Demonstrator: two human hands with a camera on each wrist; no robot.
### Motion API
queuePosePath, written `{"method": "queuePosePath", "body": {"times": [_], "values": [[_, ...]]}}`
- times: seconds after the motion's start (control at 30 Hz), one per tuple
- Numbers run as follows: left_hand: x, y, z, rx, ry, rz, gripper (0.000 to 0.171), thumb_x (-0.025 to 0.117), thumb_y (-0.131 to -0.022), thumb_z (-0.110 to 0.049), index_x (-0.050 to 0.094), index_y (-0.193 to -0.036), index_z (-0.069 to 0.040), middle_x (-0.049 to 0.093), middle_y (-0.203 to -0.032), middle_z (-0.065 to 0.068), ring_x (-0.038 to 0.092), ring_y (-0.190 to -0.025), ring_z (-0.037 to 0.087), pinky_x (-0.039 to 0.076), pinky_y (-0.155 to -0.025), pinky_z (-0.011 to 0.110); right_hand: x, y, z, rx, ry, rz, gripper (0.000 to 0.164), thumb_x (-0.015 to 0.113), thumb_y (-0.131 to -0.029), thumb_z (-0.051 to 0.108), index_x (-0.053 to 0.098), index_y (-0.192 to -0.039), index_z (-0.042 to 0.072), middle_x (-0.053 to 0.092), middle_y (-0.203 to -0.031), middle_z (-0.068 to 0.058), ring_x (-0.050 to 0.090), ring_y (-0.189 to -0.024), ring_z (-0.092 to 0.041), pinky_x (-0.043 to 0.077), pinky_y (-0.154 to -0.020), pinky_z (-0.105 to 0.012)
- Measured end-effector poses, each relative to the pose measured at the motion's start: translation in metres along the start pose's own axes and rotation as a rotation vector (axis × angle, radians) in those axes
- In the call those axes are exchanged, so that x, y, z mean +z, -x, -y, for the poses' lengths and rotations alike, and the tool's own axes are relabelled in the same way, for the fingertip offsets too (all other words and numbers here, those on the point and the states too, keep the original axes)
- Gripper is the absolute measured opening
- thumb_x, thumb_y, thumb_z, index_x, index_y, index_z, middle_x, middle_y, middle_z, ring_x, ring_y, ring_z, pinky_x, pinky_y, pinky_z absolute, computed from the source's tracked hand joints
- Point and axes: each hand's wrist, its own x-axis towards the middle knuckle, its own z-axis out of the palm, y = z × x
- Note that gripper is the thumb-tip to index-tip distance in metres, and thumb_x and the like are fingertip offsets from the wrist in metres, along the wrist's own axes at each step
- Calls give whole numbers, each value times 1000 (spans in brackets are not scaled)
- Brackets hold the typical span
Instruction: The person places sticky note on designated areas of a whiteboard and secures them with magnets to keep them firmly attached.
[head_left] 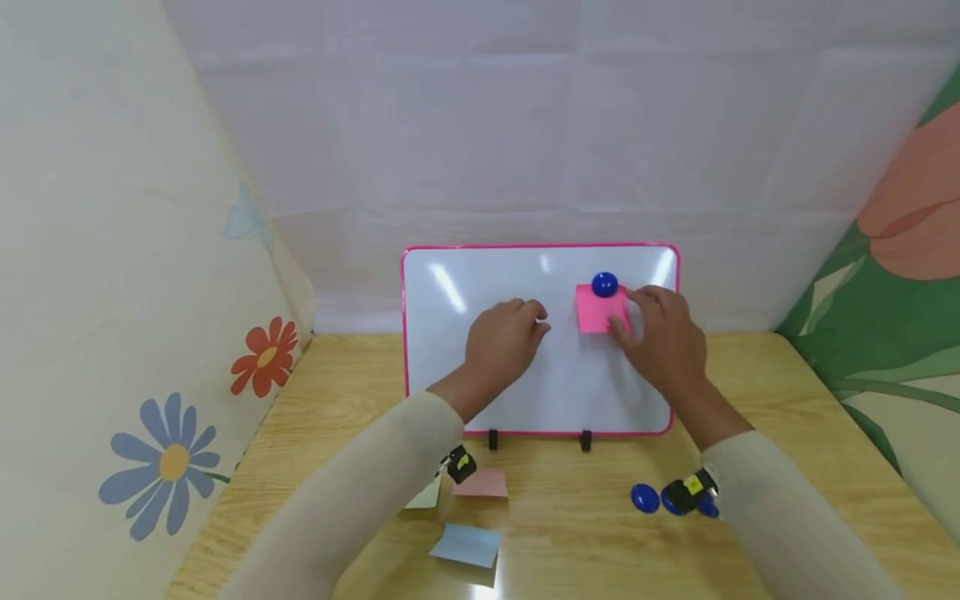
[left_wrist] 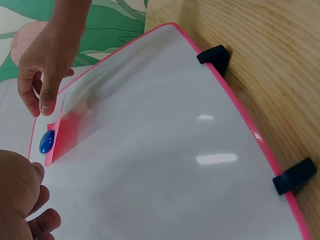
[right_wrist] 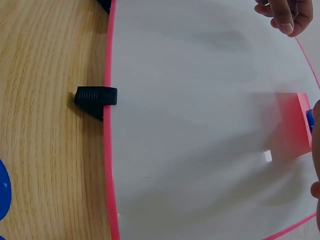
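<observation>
A small whiteboard (head_left: 517, 392) with a pink rim stands on the wooden table. Near its upper right, a round blue magnet (head_left: 604, 284) holds a pink sticky note (head_left: 592, 315) by the top; in the left wrist view the note's lower part (left_wrist: 64, 136) juts off the board. My right hand (head_left: 663, 337) is at the note's right edge, with thumb and fingers bent and a small gap to the note in the left wrist view. Left of the note, my left hand (head_left: 502, 342) hovers before the board, fingers loosely curled around nothing.
Black clips (head_left: 587, 441) support the board's lower edge. On the table lie a blue sticky note (head_left: 467, 545), a salmon one (head_left: 483, 483) and a pale yellow-green one (head_left: 426, 497), partly behind my left sleeve. Several blue magnets (head_left: 645, 498) lie by my right wrist.
</observation>
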Motion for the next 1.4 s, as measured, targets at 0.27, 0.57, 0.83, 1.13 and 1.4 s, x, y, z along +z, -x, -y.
{"method": "queuePosePath", "body": {"times": [0.27, 0.57, 0.83, 1.13, 1.4], "values": [[-4, 21, 8, -3, 0, 55, 21, 67, -101, -34, 71, -113, -18, 68, -94, -6, 62, -79, 11, 50, -64, 27, -5, 10, -1, -71, 23, 2, 53, 77, -91, 35, 63, -132, 5, 57, -133, -18, 53, -121, -38, 57, -71, -56], [-15, 45, 27, -17, -38, 45, 21, 72, -98, -32, 71, -113, -17, 68, -94, -5, 62, -81, 14, 52, -67, 29, -8, 20, 5, -123, 18, 32, 51, 79, -90, 36, 65, -128, 6, 60, -131, -17, 55, -121, -37, 57, -70, -55], [-22, 59, 33, -18, 4, 57, 21, 74, -96, -29, 71, -113, -17, 68, -92, -5, 61, -79, 13, 50, -64, 27, -12, 31, 5, -179, 34, 39, 52, 80, -88, 37, 67, -126, 6, 61, -126, -15, 57, -117, -34, 58, -68, -50], [-23, 76, 39, -35, 41, 101, 22, 75, -96, -26, 71, -114, -15, 67, -93, -4, 61, -82, 14, 51, -68, 30, -18, 44, 2, -182, 47, 110, 52, 80, -88, 38, 66, -127, 7, 60, -127, -17, 57, -117, -36, 58, -68, -52], [-25, 88, 44, -24, 11, 115, 19, 75, -96, -24, 72, -113, -16, 70, -95, -3, 64, -86, 16, 52, -70, 31, -28, 54, 0, -196, 33, 151, 54, 83, -86, 37, 65, -127, 6, 60, -127, -18, 57, -116, -38, 58, -64, -50]]}}
